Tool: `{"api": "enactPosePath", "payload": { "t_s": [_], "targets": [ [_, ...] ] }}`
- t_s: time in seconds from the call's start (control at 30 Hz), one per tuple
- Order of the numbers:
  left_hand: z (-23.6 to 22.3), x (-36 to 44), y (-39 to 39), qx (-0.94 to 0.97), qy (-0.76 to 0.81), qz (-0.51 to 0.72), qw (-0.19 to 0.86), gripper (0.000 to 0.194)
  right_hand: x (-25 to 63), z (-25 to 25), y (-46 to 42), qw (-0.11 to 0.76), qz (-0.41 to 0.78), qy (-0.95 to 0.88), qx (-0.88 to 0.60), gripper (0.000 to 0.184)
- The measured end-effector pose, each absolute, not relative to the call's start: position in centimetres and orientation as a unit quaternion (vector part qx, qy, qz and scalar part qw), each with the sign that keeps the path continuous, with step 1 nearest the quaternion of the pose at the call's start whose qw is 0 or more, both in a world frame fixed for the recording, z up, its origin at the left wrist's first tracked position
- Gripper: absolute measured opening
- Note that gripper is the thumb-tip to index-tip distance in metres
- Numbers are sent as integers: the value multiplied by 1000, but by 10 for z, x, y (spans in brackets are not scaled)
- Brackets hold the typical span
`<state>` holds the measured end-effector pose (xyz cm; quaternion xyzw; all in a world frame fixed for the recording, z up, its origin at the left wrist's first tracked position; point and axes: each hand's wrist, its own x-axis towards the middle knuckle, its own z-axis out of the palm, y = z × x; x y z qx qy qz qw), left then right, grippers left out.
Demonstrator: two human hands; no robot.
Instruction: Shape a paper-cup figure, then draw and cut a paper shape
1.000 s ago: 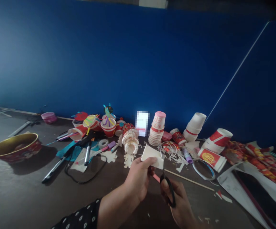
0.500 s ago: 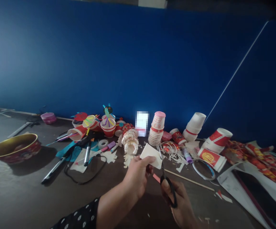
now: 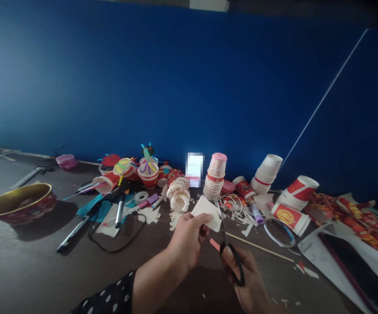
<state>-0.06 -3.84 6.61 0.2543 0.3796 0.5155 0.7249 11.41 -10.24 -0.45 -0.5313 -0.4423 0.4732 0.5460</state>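
Above the dark work surface, I've got my left hand pinching a white card just beside paper scraps, while my right hand grips black-handled scissors, blades at the card's right edge.

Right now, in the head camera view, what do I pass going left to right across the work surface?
Gold-lined red bowl → pink tub → roll of tape → stacked paper cups → white paper cups → red patterned paper
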Motion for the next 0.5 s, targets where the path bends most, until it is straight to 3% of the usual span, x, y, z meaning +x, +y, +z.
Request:
{"api": "enactPosePath", "payload": {
  "t_s": [0.5],
  "targets": [
    [62, -2, -32, 280, 376, 526, 710, 14, 112, 2, -103, 537, 511, -412, -529, 46]
  ]
}}
